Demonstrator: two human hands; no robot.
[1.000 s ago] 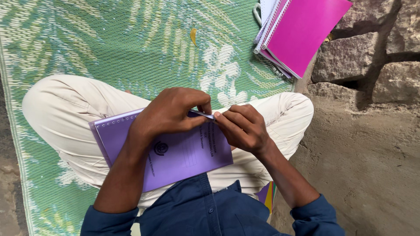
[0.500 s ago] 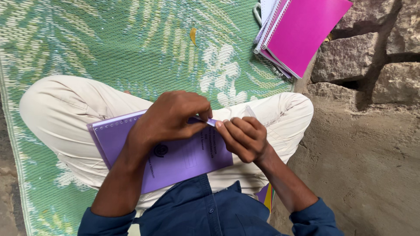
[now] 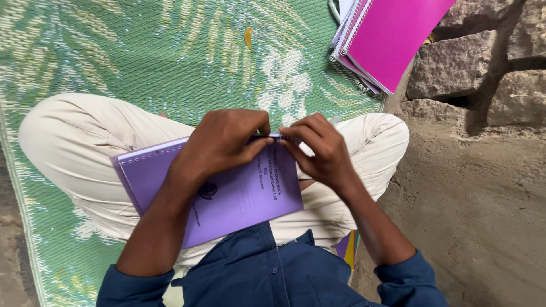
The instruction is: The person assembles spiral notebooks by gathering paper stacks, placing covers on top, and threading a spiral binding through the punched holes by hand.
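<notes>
1. Green woven floor mat (image 3: 142,51) with pale leaf print covers the ground; rough stone wall (image 3: 489,74) and bare dirt floor (image 3: 483,216) on the person's right side.
2. Person sits cross-legged on the mat, cream trousers, dark blue shirt; purple spiral-bound notebook (image 3: 239,196) lies flat across the lap, cover up, binding holes along its far edge.
3. Left hand (image 3: 219,142) rests on the notebook's top edge, fingers curled, thumb and fingertips pinched on the binding edge near the far right corner.
4. Right hand (image 3: 318,150) meets it at the same corner; fingers bent and closed on the binding edge; fingertips of both hands touching or just beside each other; what sits between them is too small to tell.
5. Stack of spiral notebooks (image 3: 387,40) with a pink cover on top lies at the mat's far right corner, well apart from the hands, by the stones.
6. Small yellow leaf (image 3: 248,37) on the mat, beyond the knees.
</notes>
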